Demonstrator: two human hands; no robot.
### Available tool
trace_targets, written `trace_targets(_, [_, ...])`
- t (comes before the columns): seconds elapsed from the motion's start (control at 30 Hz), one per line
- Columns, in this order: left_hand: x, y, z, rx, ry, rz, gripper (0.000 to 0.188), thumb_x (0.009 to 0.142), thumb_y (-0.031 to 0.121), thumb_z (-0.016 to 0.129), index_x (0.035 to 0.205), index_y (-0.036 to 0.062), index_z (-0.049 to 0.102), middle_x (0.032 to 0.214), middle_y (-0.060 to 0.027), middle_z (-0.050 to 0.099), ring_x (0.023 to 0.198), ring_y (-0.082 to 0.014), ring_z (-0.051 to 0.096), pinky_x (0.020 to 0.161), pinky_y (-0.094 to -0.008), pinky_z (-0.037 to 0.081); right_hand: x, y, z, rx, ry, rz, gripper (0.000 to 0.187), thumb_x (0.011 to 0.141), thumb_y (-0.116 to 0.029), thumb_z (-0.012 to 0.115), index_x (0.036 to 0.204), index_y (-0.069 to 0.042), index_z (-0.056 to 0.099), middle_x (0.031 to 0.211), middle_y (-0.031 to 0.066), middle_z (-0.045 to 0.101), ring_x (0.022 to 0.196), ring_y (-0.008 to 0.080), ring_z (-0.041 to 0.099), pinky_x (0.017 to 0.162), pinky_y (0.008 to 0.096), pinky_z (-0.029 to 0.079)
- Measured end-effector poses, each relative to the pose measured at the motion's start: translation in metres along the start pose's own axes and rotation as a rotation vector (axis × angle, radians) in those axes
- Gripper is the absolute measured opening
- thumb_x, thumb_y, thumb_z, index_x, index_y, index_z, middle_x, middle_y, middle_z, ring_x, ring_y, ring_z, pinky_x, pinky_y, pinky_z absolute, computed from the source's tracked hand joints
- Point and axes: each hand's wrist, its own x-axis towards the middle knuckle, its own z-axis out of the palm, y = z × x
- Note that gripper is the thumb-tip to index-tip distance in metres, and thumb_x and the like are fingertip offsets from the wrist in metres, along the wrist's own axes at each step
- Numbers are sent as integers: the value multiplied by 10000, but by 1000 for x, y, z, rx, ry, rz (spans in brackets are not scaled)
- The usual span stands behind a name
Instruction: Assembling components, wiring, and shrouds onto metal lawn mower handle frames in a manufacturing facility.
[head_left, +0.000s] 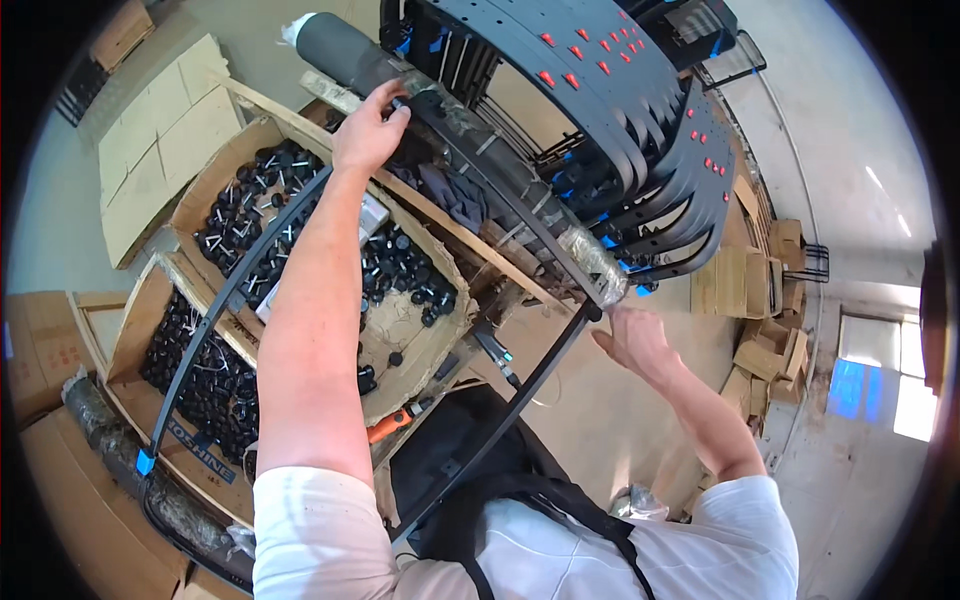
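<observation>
A black tubular metal frame [538, 385] stretches before me, its curved side bar passing beneath my left forearm and its crossbar slanting across the far side. At the crossbar's far left end, my left hand [365, 135] pinches a small dark piece between thumb and fingers; its kind is too small to tell. Close to the crossbar's right corner is my right hand [642, 345], fingers curled together. A small black round foot [595, 313] shows at that corner beside the fingertips. Whatever the right fingers hold, if anything, is hidden. Blue caps [145, 462] fit the frame's tubing.
Open cardboard boxes [450, 325] of black knobs with metal screws [265, 185] lie under my left arm. An orange-handled tool [390, 425] rests near their edge. A plastic-wrapped roll [470, 130] supports the crossbar. Stacked black frames [600, 110] with red pieces stand beyond; cartons [770, 345] lie right.
</observation>
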Motion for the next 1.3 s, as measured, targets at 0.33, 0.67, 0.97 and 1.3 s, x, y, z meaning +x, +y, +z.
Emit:
trace_targets(0.33, [-6,50,-12,230,-130,-104,844,880,467,733,1620,268,379,1507,71,619,1318,-277,637,1104,-398,488,13,-6,-3,139,79,115,553,975,-506,674,1084,35,663,866,215,757,835,376,764,762,499,601])
trace_targets(0.67, [-7,73,-3,317,46,-304,1068,818,643,794,1619,105,336,1450,-107,655,1323,-332,629,1091,-442,487,18,-7,15,112,149,113,577,1055,-475,540,845,28,729,803,235,744,755,385,756,670,484,604])
trace_targets(0.97, [15,-4,-112,425,502,-284,557,1011,461,619,1373,38,590,1191,-209,734,1021,-402,734,903,-532,573,21,-10,18,188,181,153,587,1055,-465,525,778,4,745,728,237,727,701,399,748,652,509,598])
trace_targets(1.3, [16,30,-90,805,145,205,782,870,595,767,1402,68,543,1203,-199,703,1094,-395,704,935,-512,570,20,-2,19,179,223,128,596,1051,-472,533,736,-11,743,717,227,726,675,386,745,624,492,597])
